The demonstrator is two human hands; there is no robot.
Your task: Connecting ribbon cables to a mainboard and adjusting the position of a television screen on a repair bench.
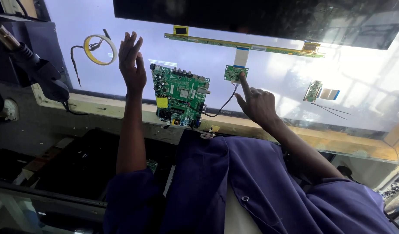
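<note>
Right hand (258,104) presses its index finger, other fingers curled, on the small green rectangular circuit board (235,73); left hand (131,60), fingers spread wide and holding nothing, hovers left of it.

A small green circuit board (235,73) lies flat, its white ribbon cable (241,57) attached.

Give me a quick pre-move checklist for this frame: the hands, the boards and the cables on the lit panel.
1. Right hand index finger on the small green board: ok, its tip touches the lower edge.
2. Left hand empty: ok, open and raised, holding nothing.
3. Large green circuit board clear of both hands: ok, it lies flat between them.
4. White flat ribbon joining small board to the long strip board: cannot tell whether seated.
5. Thin wires from small board to large board: cannot tell whether plugged.
6. Tape roll out of the way: ok, left of the left hand.
</note>
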